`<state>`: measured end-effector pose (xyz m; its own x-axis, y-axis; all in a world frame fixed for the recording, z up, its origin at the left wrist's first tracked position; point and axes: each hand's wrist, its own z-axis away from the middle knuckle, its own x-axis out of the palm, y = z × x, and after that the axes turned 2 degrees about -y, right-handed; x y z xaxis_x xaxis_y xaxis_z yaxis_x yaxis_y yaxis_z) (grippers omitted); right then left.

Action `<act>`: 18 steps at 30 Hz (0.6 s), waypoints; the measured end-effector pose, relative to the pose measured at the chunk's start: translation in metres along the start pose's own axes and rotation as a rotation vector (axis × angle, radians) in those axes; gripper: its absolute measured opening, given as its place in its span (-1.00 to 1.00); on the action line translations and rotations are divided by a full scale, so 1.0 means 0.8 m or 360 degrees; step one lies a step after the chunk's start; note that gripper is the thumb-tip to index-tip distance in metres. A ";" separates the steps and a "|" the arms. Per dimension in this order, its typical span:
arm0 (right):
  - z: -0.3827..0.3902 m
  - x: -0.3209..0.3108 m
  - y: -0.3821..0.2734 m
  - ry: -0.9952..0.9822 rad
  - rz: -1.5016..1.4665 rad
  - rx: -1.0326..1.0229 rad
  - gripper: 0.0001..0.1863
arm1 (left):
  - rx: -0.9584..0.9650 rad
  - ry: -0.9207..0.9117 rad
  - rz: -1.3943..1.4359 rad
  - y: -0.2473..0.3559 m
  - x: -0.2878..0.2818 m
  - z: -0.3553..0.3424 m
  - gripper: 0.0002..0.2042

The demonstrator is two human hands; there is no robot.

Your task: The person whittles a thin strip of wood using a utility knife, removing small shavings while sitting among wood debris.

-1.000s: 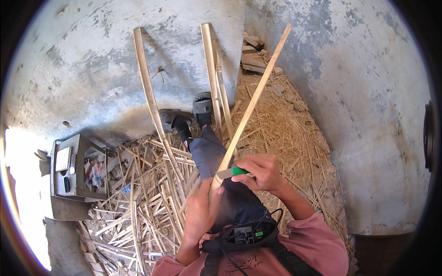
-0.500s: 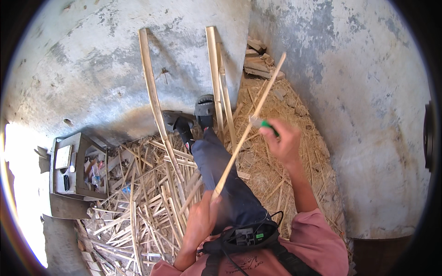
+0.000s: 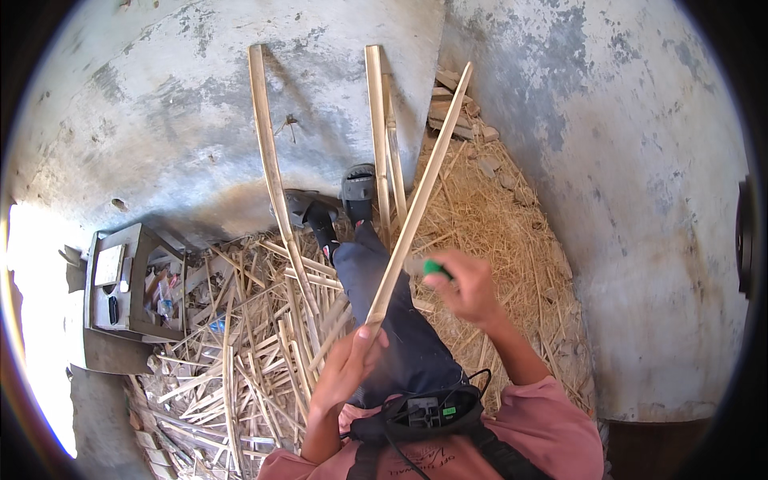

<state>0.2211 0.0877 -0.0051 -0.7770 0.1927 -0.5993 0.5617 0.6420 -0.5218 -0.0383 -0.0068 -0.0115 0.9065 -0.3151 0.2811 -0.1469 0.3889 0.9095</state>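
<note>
My left hand [image 3: 350,365] grips the lower end of a long pale bamboo strip [image 3: 424,188], which slants up and away over my legs to a tapered far end. In my right hand [image 3: 470,290] is a knife [image 3: 434,270], its green handle wrapped by my closed fingers. The short blade is smeared by motion and points left at the strip's right edge; whether it touches cannot be made out.
Two upright bamboo strips, left [image 3: 272,168] and right [image 3: 375,120], lean on the wall beside my feet. Cut strips [image 3: 256,376] litter the floor at left, and shavings [image 3: 496,232] heap up at right. A wooden box [image 3: 120,316] with small items stands far left.
My right hand and the knife have moved nearer to me along the strip. The strip's far end has swung left, and a broader face of it now shows.
</note>
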 end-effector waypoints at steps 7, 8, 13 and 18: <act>0.006 0.011 -0.047 -0.0145 0.0053 -0.0090 -0.69 | 0.0427 0.0132 -0.0470 0.005 0.021 -0.018 -0.54; 0.006 0.012 -0.047 -0.0149 0.0069 -0.0088 -0.69 | 0.0476 0.0200 -0.0588 0.010 0.025 -0.019 -0.55; -0.001 0.010 -0.035 -0.0078 0.0203 -0.0198 -0.70 | 0.0553 0.0403 -0.0975 0.018 0.033 -0.012 -0.57; -0.015 -0.002 -0.033 -0.0137 0.0281 -0.0243 -0.71 | 0.0446 0.0464 -0.0991 0.016 0.032 -0.006 -0.68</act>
<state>0.2041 0.0794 0.0171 -0.6399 0.2519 -0.7260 0.6320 0.7100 -0.3107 -0.0152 -0.0058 0.0060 0.9175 -0.1471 -0.3695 0.3685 -0.0347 0.9290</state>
